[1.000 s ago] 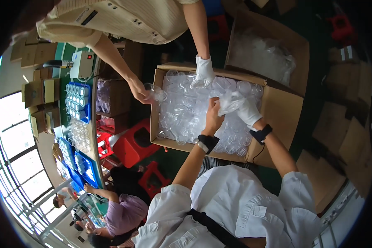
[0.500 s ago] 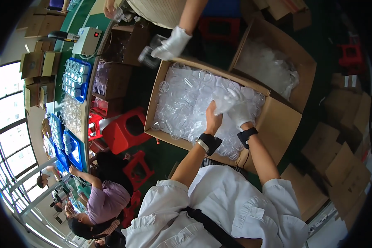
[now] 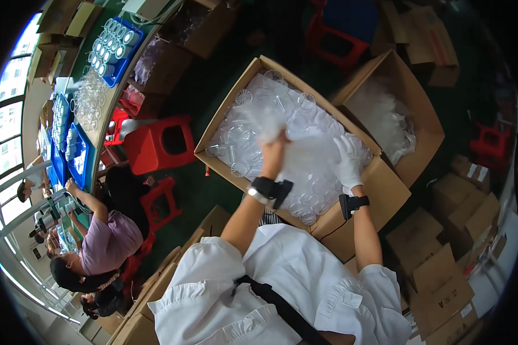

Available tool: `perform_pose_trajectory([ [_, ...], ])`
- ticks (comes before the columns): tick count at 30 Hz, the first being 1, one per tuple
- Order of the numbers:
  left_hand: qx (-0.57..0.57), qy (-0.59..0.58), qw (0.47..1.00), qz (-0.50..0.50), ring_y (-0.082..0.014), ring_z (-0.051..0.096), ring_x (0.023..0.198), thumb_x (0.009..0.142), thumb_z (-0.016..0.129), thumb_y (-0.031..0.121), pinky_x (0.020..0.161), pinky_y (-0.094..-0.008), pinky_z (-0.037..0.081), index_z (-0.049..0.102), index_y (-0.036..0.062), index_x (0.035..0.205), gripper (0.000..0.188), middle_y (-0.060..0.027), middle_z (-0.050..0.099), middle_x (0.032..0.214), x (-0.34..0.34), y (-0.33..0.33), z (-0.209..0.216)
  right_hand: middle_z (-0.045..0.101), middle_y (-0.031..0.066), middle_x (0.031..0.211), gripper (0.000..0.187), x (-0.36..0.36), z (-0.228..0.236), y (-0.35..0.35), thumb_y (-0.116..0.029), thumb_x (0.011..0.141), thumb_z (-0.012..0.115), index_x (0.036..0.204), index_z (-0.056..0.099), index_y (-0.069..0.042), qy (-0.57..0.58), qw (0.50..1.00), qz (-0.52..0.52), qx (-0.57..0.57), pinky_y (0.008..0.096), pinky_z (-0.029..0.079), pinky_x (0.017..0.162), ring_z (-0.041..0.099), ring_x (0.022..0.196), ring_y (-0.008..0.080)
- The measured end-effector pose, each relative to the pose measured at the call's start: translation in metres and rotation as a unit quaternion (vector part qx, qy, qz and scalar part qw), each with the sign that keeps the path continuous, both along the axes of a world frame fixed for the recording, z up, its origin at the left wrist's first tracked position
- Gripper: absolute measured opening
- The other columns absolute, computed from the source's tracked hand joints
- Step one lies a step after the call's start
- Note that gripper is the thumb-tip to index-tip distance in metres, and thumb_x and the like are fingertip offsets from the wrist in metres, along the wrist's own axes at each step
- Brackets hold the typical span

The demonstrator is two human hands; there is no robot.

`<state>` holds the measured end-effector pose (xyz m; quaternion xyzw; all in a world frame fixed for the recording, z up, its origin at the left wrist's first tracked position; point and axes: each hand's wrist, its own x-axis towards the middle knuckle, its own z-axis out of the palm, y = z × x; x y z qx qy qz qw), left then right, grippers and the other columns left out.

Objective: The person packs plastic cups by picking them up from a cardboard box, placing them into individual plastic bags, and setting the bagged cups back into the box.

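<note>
My bare left hand (image 3: 273, 152), smeared by motion, is closed on a translucent plastic bag (image 3: 305, 154) that trails to both sides of it. Below lies a cardboard box (image 3: 227, 123) filled with clear plastic cups or jars (image 3: 242, 138), some with spoked round ends. My right hand (image 3: 349, 167), in a white glove, is over the box's right side with its fingers stretched out and holding nothing I can see. Black bands circle both wrists, and a cable runs from the right one.
Another carton (image 3: 426, 118) with crumpled clear plastic bags (image 3: 385, 115) adjoins the box on the right. Red stools (image 3: 155, 146) stand to the left, near a seated person in purple (image 3: 112, 241). The workbench holds blue trays (image 3: 121, 66). Flattened cartons (image 3: 443, 293) lie at lower right.
My left hand has moved left, drawing the plastic bag away from my right hand, which has opened. The whole view has turned, and the co-worker's gloved hand at the top is out of sight.
</note>
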<state>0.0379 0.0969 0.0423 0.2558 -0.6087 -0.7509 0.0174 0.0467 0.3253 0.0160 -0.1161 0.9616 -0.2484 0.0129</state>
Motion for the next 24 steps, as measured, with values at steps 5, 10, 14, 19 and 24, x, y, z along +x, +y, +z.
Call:
perform_pose_trajectory([
  [5,-0.294,0.016,0.955,0.038,-0.0106,0.055,0.073,0.076,0.066,0.010,0.066,-0.0255,0.044,0.060,-0.0006,0.096,0.023,-0.0024,0.060,0.082,0.049,-0.128,-0.006,0.052,0.0107,0.115,0.033,-0.019,0.001,-0.032,-0.011,0.078,0.052,0.111,0.052,-0.010,-0.095,0.988,0.068,-0.096,0.0377,0.042,0.086,0.050,0.107,0.0273],
  [10,-0.228,-0.179,0.946,-0.147,-0.0120,0.057,0.065,0.077,0.062,0.012,0.060,-0.0257,0.045,0.060,-0.0018,0.086,0.017,-0.0049,0.060,0.068,0.101,-0.140,0.028,0.055,0.0125,0.108,0.031,-0.048,-0.038,-0.058,-0.005,0.078,0.049,0.109,0.053,-0.008,0.051,0.987,0.127,0.079,0.0358,0.045,0.081,0.053,0.101,0.0287],
  [14,0.026,-0.200,0.968,-0.147,-0.0125,0.055,0.062,0.080,0.056,0.009,0.058,-0.0251,0.044,0.061,-0.0015,0.088,0.014,-0.0053,0.059,0.070,0.110,-0.110,0.027,0.057,0.0142,0.104,0.034,-0.067,-0.020,-0.059,-0.007,0.075,0.056,0.109,0.052,-0.007,-0.141,0.950,0.193,0.204,0.0348,0.046,0.078,0.055,0.095,0.0307],
  [19,0.069,-0.116,0.982,-0.133,-0.0122,0.055,0.066,0.082,0.056,0.010,0.062,-0.0243,0.043,0.060,-0.0008,0.090,0.014,-0.0052,0.060,0.076,0.088,-0.063,0.005,0.056,0.0136,0.104,0.045,-0.044,0.034,-0.034,-0.007,0.066,0.067,0.108,0.052,-0.006,-0.171,0.976,0.044,-0.126,0.0334,0.044,0.082,0.054,0.095,0.0300],
  [24,-0.005,0.005,0.973,-0.230,-0.0115,0.055,0.072,0.081,0.058,0.008,0.065,-0.0252,0.044,0.060,-0.0003,0.092,0.014,-0.0043,0.061,0.083,0.034,-0.006,0.001,0.056,0.0136,0.102,0.051,-0.025,0.051,-0.019,-0.003,0.060,0.071,0.108,0.051,-0.005,-0.250,0.917,0.030,-0.309,0.0330,0.044,0.083,0.055,0.093,0.0290],
])
